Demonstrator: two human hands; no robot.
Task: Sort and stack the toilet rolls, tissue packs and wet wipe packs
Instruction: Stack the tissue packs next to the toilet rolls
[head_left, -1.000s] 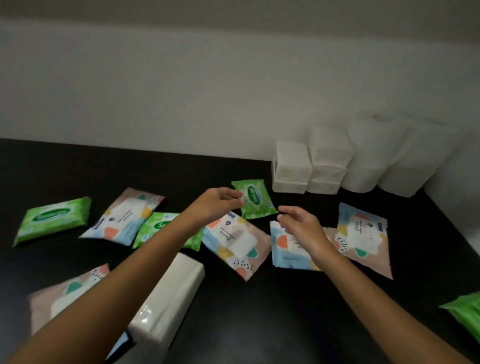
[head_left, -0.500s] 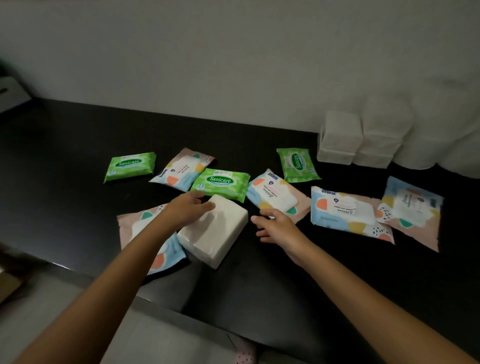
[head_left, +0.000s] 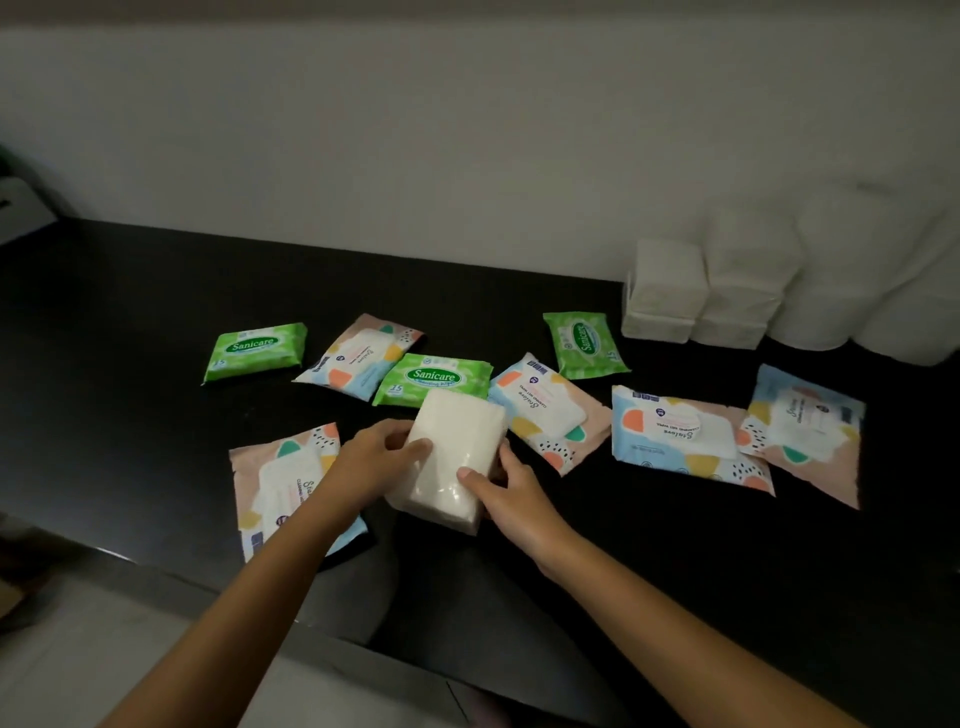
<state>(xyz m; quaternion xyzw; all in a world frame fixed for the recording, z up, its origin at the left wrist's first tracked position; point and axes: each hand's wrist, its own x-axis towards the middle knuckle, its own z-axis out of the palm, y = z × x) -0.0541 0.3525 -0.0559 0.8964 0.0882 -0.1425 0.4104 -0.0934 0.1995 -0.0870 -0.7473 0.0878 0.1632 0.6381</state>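
A white tissue pack (head_left: 451, 457) is tilted up off the black table, held from both sides. My left hand (head_left: 379, 457) grips its left edge with the thumb on top. My right hand (head_left: 501, 488) grips its right lower side. Around it lie three green Sanicare wet wipe packs (head_left: 434, 378) (head_left: 253, 351) (head_left: 584, 343) and several pastel patterned wipe packs (head_left: 550, 410) (head_left: 680, 436) (head_left: 802, 426) (head_left: 358, 353) (head_left: 280, 483). At the back right, white tissue packs (head_left: 662, 291) stand stacked beside toilet rolls (head_left: 852, 280) against the wall.
The black table (head_left: 130, 338) has bare surface at the left and near right. Its front edge (head_left: 171, 569) runs diagonally below my arms, with pale floor beyond. A white wall stands right behind the table.
My right hand moved onto the tissue pack and both hands now grip it and lift its near end; earlier only the left hand touched it. The view shifted closer.
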